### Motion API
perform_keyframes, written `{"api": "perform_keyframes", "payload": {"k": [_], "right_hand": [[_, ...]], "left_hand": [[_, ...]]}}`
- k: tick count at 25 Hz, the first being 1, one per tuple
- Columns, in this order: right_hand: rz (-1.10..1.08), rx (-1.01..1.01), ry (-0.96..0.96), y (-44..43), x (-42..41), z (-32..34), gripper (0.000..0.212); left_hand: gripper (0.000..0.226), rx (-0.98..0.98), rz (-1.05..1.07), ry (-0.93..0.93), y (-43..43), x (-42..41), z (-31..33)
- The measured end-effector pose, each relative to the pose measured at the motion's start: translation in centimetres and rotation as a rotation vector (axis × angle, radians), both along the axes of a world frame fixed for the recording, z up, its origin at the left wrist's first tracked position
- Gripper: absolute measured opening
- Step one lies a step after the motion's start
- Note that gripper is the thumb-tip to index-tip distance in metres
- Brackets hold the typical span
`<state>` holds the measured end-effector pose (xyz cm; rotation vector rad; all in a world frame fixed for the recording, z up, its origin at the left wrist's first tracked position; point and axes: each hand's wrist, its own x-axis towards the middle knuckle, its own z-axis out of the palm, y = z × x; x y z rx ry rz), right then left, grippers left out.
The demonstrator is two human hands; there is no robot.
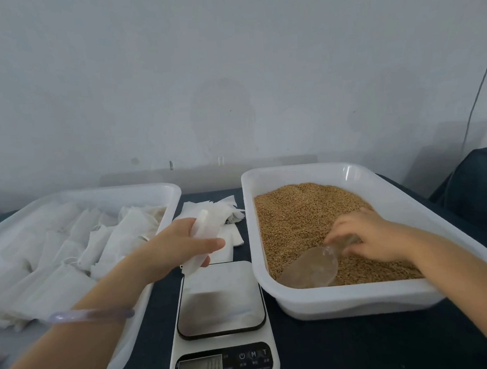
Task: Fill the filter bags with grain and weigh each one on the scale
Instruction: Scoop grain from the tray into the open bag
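Left hand (177, 247) grips a filter bag (194, 264), long axis near-to-far; right hand (365, 236) holds the scoop (310, 269), mouth pointing near-left.

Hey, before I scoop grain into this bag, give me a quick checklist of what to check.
1. Bag: left hand holds the filter bag, ok.
2. Mouth: open or not, cannot tell.
3. Tool: right hand grips the scoop, ok.
4. Load: scoop lies in the grain but looks empty, not ok.
5. Weighing: scale platform bare, ok.
6. Zero: scale display blurred, cannot tell.
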<state>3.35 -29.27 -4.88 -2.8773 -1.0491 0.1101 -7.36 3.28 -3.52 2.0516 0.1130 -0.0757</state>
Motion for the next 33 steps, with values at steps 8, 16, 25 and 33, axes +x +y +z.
{"api": "perform_keyframes", "payload": {"k": [8,16,25,33], "right_hand": [[-0.053,0.237,0.277,-1.7,-0.4,0.7,0.035],[-0.107,0.435,0.135,-6.0,-2.6,3.1,0.033],[-0.150,0.380,-0.109,-8.6,-3.6,9.3,0.035],[-0.114,0.167,-0.372,-5.3,-3.7,10.8,0.033]], "left_hand": [[0.026,0.033,0.006,-0.104,-0.6,-0.4,0.9],[0.047,0.297,-0.080,-0.233,-7.4,0.2,2.8],[0.054,0.320,-0.138,-0.201,-12.5,2.0,0.8],[0.054,0.386,-0.096,-0.234,-13.9,2.4,-0.6]]}}
